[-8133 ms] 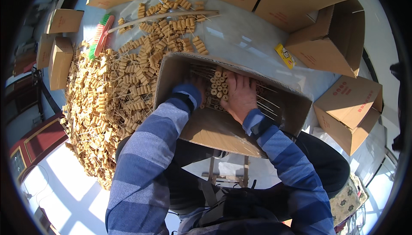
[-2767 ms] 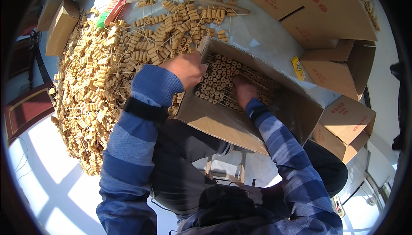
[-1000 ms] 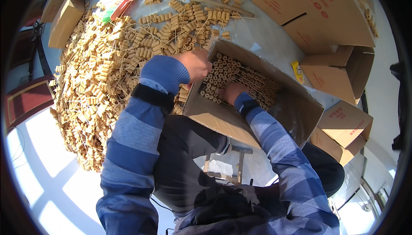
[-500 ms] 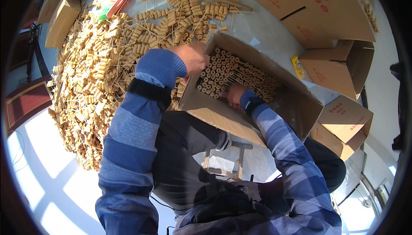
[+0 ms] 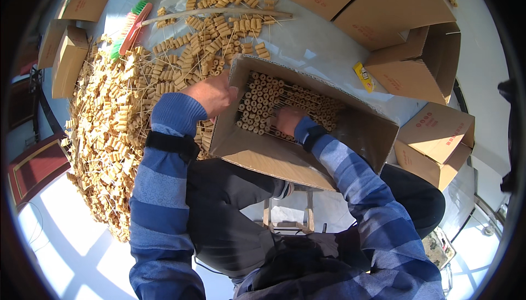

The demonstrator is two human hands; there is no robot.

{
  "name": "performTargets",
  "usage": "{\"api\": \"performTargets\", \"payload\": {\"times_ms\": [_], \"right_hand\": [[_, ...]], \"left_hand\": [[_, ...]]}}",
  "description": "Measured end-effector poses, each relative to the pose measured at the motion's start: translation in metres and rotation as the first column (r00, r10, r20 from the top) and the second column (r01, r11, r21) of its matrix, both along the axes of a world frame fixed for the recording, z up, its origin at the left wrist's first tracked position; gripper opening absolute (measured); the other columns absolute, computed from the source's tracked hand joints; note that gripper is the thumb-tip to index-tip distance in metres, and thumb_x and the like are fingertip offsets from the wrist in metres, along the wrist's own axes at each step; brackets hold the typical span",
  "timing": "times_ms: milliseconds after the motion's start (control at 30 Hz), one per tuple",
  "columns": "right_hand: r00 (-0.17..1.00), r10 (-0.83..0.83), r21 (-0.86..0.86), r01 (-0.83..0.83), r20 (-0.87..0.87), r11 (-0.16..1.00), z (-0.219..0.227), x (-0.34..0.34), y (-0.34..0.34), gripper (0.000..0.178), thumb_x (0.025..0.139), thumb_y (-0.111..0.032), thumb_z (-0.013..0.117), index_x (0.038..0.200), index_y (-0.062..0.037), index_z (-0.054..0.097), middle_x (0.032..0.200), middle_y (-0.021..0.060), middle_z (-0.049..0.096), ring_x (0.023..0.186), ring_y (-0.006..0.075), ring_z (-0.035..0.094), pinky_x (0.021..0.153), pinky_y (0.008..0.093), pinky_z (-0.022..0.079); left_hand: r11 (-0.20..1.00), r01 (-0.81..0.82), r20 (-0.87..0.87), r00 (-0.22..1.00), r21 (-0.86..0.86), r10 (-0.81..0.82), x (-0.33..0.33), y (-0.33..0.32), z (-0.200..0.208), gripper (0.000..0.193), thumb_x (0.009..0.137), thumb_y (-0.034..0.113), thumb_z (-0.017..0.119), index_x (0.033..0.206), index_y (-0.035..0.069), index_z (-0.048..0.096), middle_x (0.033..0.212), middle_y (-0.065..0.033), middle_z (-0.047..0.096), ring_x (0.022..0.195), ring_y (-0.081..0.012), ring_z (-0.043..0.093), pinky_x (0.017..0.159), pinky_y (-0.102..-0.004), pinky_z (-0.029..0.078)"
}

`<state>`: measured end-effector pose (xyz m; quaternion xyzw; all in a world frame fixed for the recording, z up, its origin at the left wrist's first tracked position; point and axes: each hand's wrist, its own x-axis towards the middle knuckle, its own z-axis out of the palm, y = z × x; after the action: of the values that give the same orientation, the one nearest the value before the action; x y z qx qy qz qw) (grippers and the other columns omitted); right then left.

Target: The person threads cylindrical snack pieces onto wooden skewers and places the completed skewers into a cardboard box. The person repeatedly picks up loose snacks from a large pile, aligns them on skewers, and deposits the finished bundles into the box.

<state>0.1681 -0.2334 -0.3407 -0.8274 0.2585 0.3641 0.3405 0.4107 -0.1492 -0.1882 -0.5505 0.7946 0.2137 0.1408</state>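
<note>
In front of me an open cardboard box (image 5: 274, 160) stands tilted near my knees. Skewers (image 5: 263, 100) of tan, ring-ended rolled food are packed inside it, their hollow ends facing up on the left and thin sticks running to the right. My left hand (image 5: 213, 96) is closed on the box's left rim, its fingertips partly hidden. Inside the box my right hand (image 5: 288, 119) is curled down on the skewers, closed around some of their sticks; part of its fingers is out of sight.
A large heap of loose skewers (image 5: 109, 146) spreads over the floor at left. A red and green broom (image 5: 134, 29) with a wooden handle lies across its far side. More cardboard boxes (image 5: 433, 135) stand at right and far off. A yellow packet (image 5: 363, 77) lies beyond the box.
The view has shifted, so the box and both hands appear a little lower and further left. Both hands keep about the same places at the box.
</note>
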Motion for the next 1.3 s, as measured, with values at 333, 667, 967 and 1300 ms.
{"api": "performTargets", "payload": {"times_ms": [333,667,967,1300], "right_hand": [[0.881,0.324,-0.664,-0.014,0.345,0.747,-0.038,0.0,0.005,0.063,0.093,-0.03,0.057,0.146,-0.001,0.042,0.157,0.0213,0.032,0.144,0.0353,0.031,0.114,0.049,0.033],[0.889,0.232,-0.45,-0.032,0.396,0.892,0.039,-0.027,-0.013,0.056,0.095,-0.03,0.06,0.142,-0.0043,0.047,0.149,0.015,0.043,0.13,0.0382,0.045,0.109,0.0507,0.037],[0.875,-0.209,0.018,0.224,0.437,0.974,0.192,-0.116,-0.019,0.029,0.099,-0.022,0.062,0.116,0.0012,0.067,0.105,0.0163,0.071,0.099,0.027,0.067,0.088,0.0329,0.051],[0.859,-0.085,0.011,0.092,0.505,0.996,0.287,-0.09,0.062,0.029,0.102,-0.018,0.059,0.121,0.0031,0.064,0.109,0.0108,0.069,0.103,0.018,0.065,0.092,0.0286,0.049]], "left_hand": [[0.987,-0.125,-0.066,0.989,0.101,0.132,-0.004,-0.006,0.01,0.03,0.102,0.021,0.046,0.107,-0.006,0.06,0.095,-0.0247,0.059,0.09,-0.0384,0.064,0.079,-0.0442,0.055],[0.342,-0.766,-0.248,0.243,0.544,0.938,0.01,-0.008,0.083,0.067,0.095,0.061,0.056,0.124,0.0,0.055,0.101,-0.0134,0.066,0.083,-0.0206,0.07,0.075,-0.0318,0.06],[-0.083,-0.905,-0.686,-0.374,0.418,0.624,0.029,0.303,0.122,0.048,0.101,0.036,0.058,0.132,0.0,0.054,0.109,-0.0106,0.064,0.091,-0.0167,0.065,0.082,-0.03,0.059],[-0.692,-0.463,-0.313,-0.886,0.555,0.342,-0.143,0.542,-0.075,0.041,0.097,0.027,0.064,0.127,0.0,0.057,0.096,-0.011,0.068,0.077,-0.0182,0.068,0.066,-0.0352,0.061]]}}
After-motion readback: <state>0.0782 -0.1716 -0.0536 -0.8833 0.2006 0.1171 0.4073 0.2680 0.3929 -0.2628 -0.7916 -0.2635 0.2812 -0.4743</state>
